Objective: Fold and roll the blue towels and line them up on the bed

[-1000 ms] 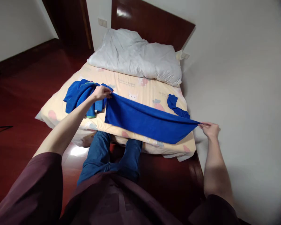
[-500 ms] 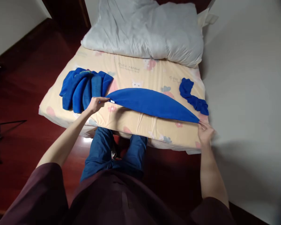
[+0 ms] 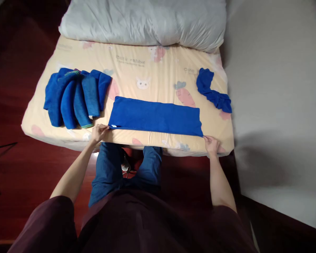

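- Lying flat on the mattress (image 3: 158, 75) near its front edge is a blue towel (image 3: 156, 116), folded into a long strip that runs left to right.
- Left hand (image 3: 98, 132): its fingers are pinched together on the towel's front left corner, pressing it down just inside the mattress's front edge.
- Right hand (image 3: 211, 144): its fingers are closed on the towel's front right corner, right at the mattress's front edge.
- Both arms reach forward from dark maroon sleeves, and the towel's near edge is drawn straight between the two hands.
- A pile of blue towels (image 3: 75, 96), loosely rolled and lying side by side, sits toward the mattress's left edge, just beside the flat towel's left end; whether they touch cannot be told.
- A crumpled blue cloth (image 3: 212, 90) lies near the mattress's right edge, apart from the flat towel.
- A white pillow (image 3: 144, 21) stretches across the far edge of the mattress.
- The mattress cover is pale yellow with printed carrots and small animals.
- Blue trouser legs (image 3: 121, 168) show below the mattress's front edge, over a dark red floor (image 3: 13, 158).
- A pale wall (image 3: 279, 88) runs along the mattress's right side.
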`<state>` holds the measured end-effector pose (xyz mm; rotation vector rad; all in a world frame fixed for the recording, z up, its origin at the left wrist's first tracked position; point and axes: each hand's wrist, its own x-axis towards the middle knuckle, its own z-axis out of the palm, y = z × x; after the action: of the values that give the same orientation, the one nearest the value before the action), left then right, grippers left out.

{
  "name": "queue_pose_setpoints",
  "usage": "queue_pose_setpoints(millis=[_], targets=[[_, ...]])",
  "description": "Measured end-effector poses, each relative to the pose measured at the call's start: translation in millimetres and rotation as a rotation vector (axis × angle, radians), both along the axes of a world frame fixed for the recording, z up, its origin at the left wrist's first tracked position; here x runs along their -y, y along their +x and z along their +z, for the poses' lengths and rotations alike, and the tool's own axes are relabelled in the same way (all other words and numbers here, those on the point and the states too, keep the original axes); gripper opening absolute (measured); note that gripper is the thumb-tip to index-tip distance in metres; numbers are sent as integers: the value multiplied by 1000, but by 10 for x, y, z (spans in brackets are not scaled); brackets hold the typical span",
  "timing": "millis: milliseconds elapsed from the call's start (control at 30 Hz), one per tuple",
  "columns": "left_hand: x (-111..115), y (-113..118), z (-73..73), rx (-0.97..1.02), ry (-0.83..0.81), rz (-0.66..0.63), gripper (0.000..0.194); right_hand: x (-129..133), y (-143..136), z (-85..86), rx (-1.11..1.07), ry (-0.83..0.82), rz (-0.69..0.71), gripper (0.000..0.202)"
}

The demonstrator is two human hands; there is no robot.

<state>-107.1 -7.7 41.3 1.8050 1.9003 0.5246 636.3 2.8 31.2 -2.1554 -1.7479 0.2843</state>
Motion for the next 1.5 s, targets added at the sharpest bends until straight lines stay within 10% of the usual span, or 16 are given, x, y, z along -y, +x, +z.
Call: queue_pose_setpoints(millis=[200, 400, 633, 767, 867, 1000, 1200, 1500], targets=[[278, -54, 53, -251, 48, -348, 40, 299, -45, 73, 190, -123, 183, 30], [317, 208, 234, -463, 103, -419, 33, 286, -415, 324, 343, -246, 39, 43], [-280, 1487, 503, -247, 315, -260, 54, -356, -2294, 671, 183, 22, 257, 56], [-479, 2187, 177, -138, 281, -312, 64, -491, -3356, 404, 41, -15, 506, 59], [-423, 2376, -180, -109, 189, -308, 64, -457, -3663, 84, -8, -106, 542, 56], [-340, 2384, -400, -91, 175, -280, 66, -419, -3671, -118, -4, -103, 535, 55], [-370, 2204, -321, -82, 163, -258, 66, -480, -3352, -103, 28, -98, 564, 59], [-128, 1128, -252, -163, 149, 89, 73, -420, -1152, -206, 197, -186, 60, 68]])
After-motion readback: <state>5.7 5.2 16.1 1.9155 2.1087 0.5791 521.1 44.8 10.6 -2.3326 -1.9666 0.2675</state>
